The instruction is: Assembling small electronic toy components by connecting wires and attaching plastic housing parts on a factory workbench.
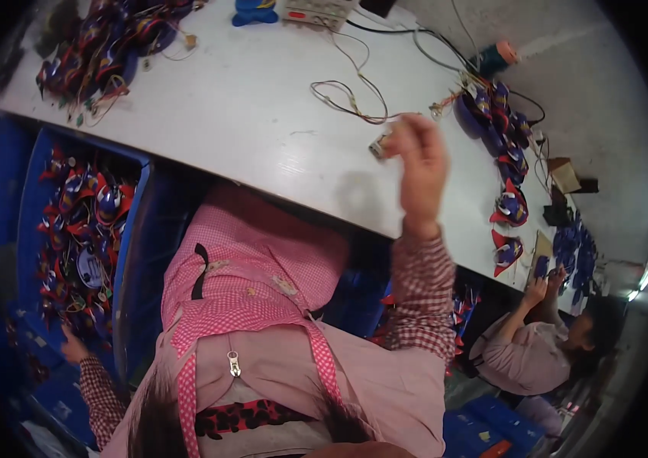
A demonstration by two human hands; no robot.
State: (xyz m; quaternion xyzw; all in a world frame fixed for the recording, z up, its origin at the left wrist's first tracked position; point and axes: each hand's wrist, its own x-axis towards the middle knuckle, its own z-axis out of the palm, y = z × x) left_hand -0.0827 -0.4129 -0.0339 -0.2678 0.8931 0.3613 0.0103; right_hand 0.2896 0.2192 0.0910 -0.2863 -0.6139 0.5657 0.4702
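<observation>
My right hand (422,164) is raised over the white table, its fingers pinched on a small silvery block (377,145). A red and dark wire (366,117) runs across the tabletop to beside that hand; whether it joins the block I cannot make out. Low on the left, my left hand (74,345) is at the near end of a blue crate (132,252). The crate is full of purple, red and white toy parts (83,229) with loose wires. Its fingertips are against the parts, too small and partly hidden to show a grip.
More wired toy parts (110,53) lie heaped at the table's far left, and others (509,206) line its right side. A grey instrument box (318,11) stands at the back beside a blue object (255,11). At right, a co-worker (530,343) handles parts at the same table.
</observation>
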